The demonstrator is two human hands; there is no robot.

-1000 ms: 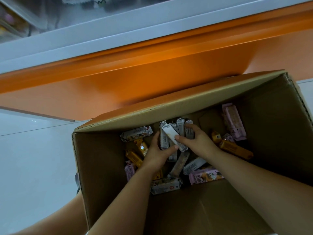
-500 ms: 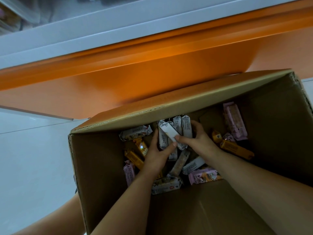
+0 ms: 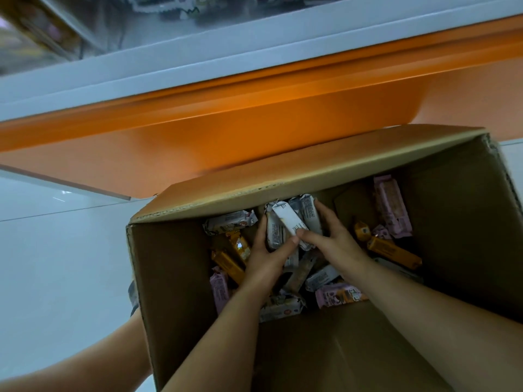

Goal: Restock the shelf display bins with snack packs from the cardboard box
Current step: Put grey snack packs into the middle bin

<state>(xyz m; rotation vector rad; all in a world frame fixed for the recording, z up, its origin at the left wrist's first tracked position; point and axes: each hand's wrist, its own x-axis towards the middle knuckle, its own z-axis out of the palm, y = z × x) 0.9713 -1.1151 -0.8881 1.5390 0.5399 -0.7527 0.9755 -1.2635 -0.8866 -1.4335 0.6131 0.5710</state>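
Observation:
An open cardboard box [image 3: 175, 292] sits on the floor below the shelf, with loose snack packs in white, yellow and pink wrappers on its bottom. Both my hands are deep inside it. Between them I hold a bundle of white snack packs [image 3: 287, 222] near the far wall. My left hand [image 3: 268, 256] presses the bundle from the left with its thumb over the front. From the right, my right hand [image 3: 334, 241] cups it, fingers curled over the far side. Yellow packs [image 3: 393, 251] and pink packs [image 3: 390, 206] lie to the right.
The shelf's orange base [image 3: 254, 123] and white ledge [image 3: 198, 52] rise just behind the box. Blurred display bins [image 3: 169, 7] show at the top edge. Pale floor [image 3: 56, 264] lies to the left. A bare limb [image 3: 70, 363] rests against the box's near left side.
My hands have closed a little tighter around the white packs, the right fingers reaching further over the far side. The bundle stays near the far wall.

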